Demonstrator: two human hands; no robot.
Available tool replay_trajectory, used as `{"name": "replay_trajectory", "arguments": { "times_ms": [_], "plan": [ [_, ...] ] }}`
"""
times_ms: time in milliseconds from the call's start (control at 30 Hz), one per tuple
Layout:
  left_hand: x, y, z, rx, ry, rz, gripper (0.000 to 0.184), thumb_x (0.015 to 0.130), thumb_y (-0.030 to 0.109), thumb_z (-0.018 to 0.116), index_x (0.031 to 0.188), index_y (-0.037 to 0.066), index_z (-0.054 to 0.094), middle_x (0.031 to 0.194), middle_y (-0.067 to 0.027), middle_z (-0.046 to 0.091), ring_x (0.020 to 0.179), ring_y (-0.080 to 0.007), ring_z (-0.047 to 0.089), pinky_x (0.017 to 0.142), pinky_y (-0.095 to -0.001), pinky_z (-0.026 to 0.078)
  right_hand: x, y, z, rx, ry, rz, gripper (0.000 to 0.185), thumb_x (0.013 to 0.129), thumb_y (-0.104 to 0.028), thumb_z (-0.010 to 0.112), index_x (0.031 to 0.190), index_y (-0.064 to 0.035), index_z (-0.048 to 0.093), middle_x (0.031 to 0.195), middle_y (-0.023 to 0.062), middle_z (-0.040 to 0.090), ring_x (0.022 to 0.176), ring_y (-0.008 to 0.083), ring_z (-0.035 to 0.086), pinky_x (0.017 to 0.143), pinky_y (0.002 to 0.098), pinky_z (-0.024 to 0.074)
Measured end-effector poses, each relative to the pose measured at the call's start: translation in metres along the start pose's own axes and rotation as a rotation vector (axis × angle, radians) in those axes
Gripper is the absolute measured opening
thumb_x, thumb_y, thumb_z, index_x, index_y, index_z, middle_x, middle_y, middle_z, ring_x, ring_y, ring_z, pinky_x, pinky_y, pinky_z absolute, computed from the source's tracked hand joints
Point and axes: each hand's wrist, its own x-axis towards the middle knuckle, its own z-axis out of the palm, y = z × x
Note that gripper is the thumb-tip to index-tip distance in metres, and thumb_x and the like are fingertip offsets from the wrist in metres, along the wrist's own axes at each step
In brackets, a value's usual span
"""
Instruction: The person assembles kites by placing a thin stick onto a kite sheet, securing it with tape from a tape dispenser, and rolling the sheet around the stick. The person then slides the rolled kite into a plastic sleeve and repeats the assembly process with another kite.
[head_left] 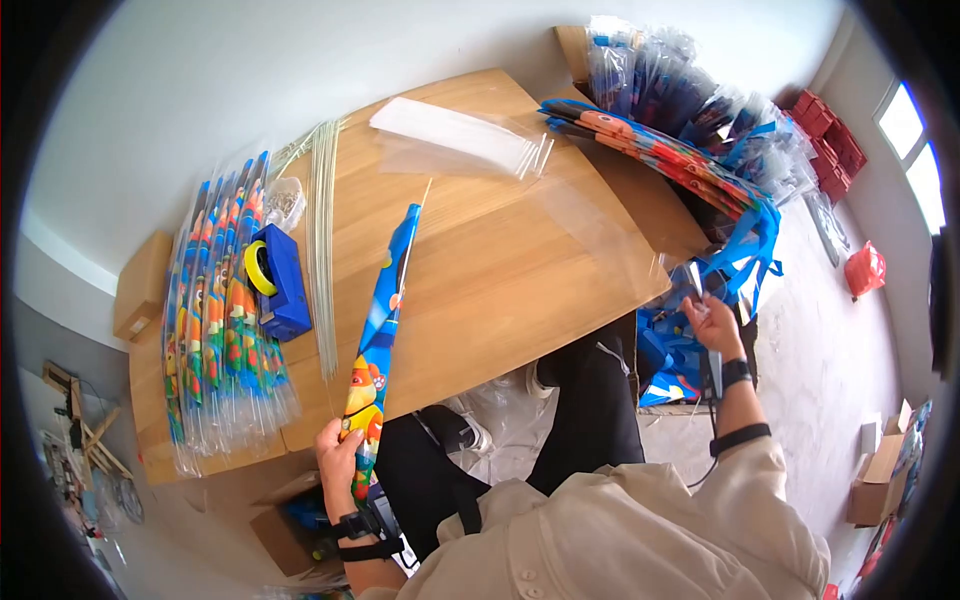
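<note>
Over the near edge of the wooden table, a furled printed cloth, tilted, thin stick jutting from its tip. Clamped round its lower end, the left hand; well apart, the right hand, fingers bent beside blue ribbons, cannot tell whether closed on anything. Just below, a box with blue printed cloth inside. Past the table's right side, an open carton crammed with clear-bagged pieces, with a bundle of furled prints across it. On the table's left, clear-sleeved prints, a clear tub of small bits, a blue dispenser holding yellow tape. Under the table, an open carton, contents unclear.
</note>
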Motion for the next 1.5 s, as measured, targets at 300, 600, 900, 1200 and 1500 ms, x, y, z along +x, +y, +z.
{"name": "replay_trajectory", "arguments": {
  "times_ms": [300,600,900,1200,1500],
  "plan": [
    [-0.039,0.015,-0.013,0.208,0.045,-0.025,0.009,0.075,0.001,0.063,0.074,-0.004,0.056,0.066,-0.001,0.055,0.064,-0.0069,0.048,0.057,-0.0266,0.041,-0.011,0.096,0.156,-1.873,0.122,-1.385,0.069,0.079,-0.029,0.07,0.138,-0.0064,0.042,0.145,0.0185,0.037,0.134,0.0346,0.035,0.109,0.0467,0.0292],
    [-0.059,0.043,-0.028,0.107,0.049,-0.14,0.005,0.074,-0.002,0.062,0.076,-0.004,0.058,0.069,-0.0022,0.061,0.064,-0.0081,0.057,0.058,-0.0248,0.046,0.028,0.205,0.232,-2.224,-0.434,-0.963,0.084,0.086,-0.056,0.054,0.146,-0.0026,0.029,0.154,0.015,0.024,0.145,0.0278,0.015,0.117,0.0459,0.012],
    [-0.128,0.062,-0.117,0.203,-0.011,-0.388,0.009,0.069,-0.004,0.063,0.077,-0.004,0.065,0.071,-0.0063,0.066,0.061,-0.0109,0.059,0.059,-0.0258,0.047,-0.052,0.255,0.181,-1.809,-0.957,-1.166,0.057,0.078,-0.032,0.065,0.124,-0.0011,0.053,0.14,0.0165,0.044,0.132,0.0309,0.038,0.111,0.0436,0.0279],
    [-0.133,0.091,-0.13,0.222,0.113,-0.277,0.012,0.071,-0.006,0.061,0.082,-0.004,0.064,0.073,-0.0061,0.066,0.066,-0.0112,0.06,0.062,-0.0254,0.047,-0.06,0.29,0.232,-1.849,-0.358,-0.901,0.056,0.076,-0.033,0.067,0.121,-0.0014,0.052,0.14,0.016,0.042,0.126,0.031,0.043,0.102,0.0474,0.0348],
    [-0.134,0.091,-0.142,0.319,0.062,-0.3,0.01,0.069,-0.003,0.062,0.079,-0.005,0.065,0.068,-0.006,0.064,0.063,-0.0116,0.06,0.06,-0.0257,0.047,-0.072,0.292,0.196,-1.987,-1.051,-1.211,0.076,0.082,-0.044,0.063,0.138,0.0014,0.04,0.15,0.0182,0.031,0.139,0.0326,0.028,0.116,0.0449,0.0189]
  ]
}}
